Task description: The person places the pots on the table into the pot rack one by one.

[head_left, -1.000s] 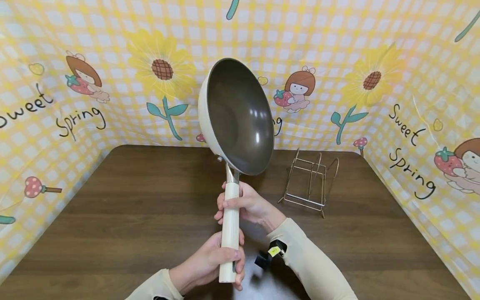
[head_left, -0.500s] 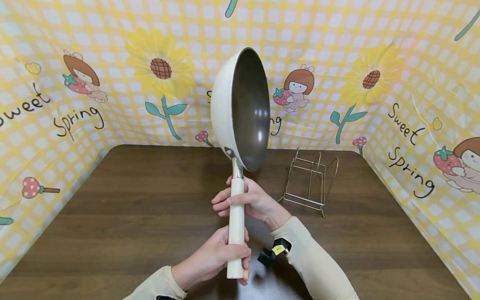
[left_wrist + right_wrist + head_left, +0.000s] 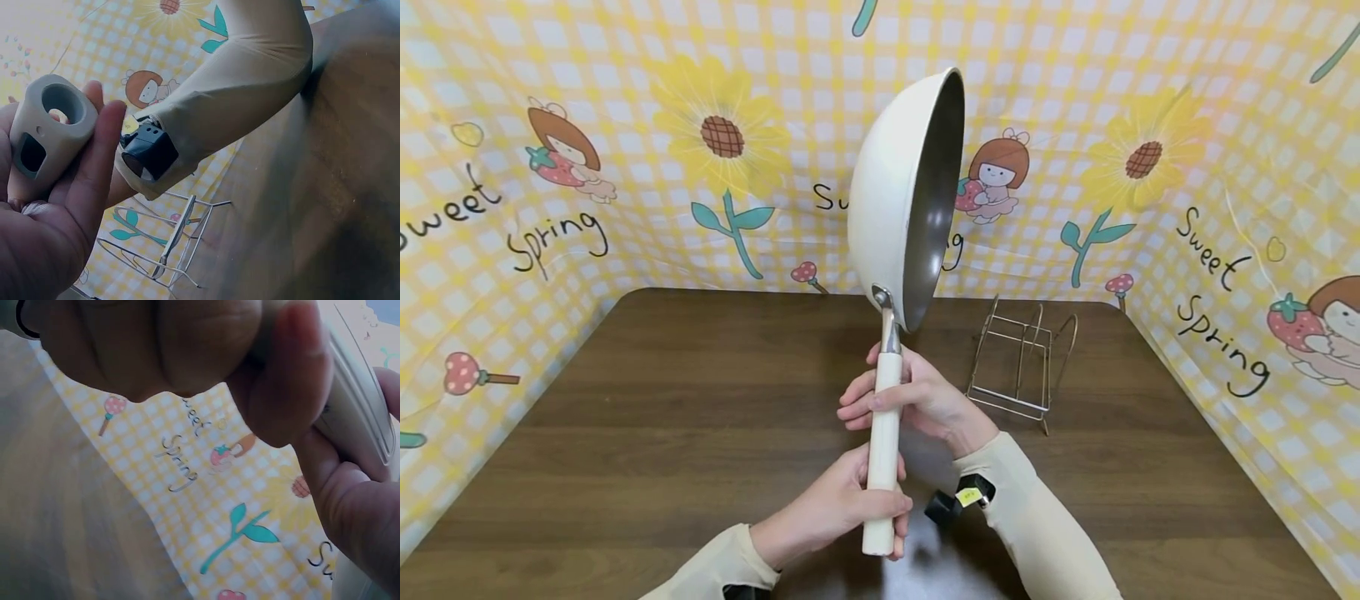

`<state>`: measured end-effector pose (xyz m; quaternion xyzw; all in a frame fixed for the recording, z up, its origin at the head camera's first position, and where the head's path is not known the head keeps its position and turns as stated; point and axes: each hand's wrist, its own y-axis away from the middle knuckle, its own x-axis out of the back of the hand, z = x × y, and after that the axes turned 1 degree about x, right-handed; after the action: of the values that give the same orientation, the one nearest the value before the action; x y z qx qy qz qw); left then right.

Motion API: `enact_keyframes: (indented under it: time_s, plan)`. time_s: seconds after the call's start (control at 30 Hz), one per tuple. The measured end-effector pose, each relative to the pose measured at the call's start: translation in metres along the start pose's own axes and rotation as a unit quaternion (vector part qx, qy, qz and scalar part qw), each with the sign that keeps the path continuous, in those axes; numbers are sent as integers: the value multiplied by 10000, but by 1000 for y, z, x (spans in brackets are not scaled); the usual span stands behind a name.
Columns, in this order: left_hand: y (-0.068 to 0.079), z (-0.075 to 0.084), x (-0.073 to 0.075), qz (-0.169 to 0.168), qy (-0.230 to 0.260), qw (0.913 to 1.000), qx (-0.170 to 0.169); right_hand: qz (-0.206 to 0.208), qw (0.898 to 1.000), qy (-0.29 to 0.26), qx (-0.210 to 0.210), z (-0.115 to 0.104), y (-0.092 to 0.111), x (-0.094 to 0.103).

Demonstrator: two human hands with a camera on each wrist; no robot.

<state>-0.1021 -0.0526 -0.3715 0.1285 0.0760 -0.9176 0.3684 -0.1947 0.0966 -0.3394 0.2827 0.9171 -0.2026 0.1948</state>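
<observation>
Above the brown wooden desk (image 3: 625,467), well clear of its surface, an off-white frying pan (image 3: 895,192) is held up, its bowl (image 3: 880,217) at the top and its handle (image 3: 885,450) pointing down; the whole pan leans slightly, its top toward the right; the pale rounded outside of the bowl faces left, the dark inside faces right, and a shiny metal neck (image 3: 890,333) joins bowl to handle.

The left hand (image 3: 835,504) grips the lower part of the handle, its thumb laid across the front and its fingers (image 3: 900,525) curled behind, so that the handle is pinched between them; the right hand (image 3: 932,400) holds the upper part, just below the neck, its thumb across the front and its fingers (image 3: 856,400) passing behind to show on the left side; the two hands sit one above the other, apart; the left wrist view shows a round hole in the handle's end and a slot in its side.

To the right of the hands a wire rack (image 3: 1019,367) rests on the desk; cream sleeves (image 3: 1037,508) cover both arms, and a black device (image 3: 942,507) sits at the right wrist; behind the desk hangs a yellow-and-white checked cloth (image 3: 827,50), printed with sunflowers and the words "Sweet Spring".
</observation>
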Motion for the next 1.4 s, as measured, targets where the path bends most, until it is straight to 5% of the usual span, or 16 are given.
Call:
enact_keyframes:
  time_s: [0.7, 1.4]
  plan:
    - [-24, -6, -4, -654, -185, 9966, -466, -619, 9935, 697, 652, -26, 20, 3]
    - [-46, -8, -17, -633, -514, 9962, -306, -662, 9896, 827, 970, -42, 44, 11]
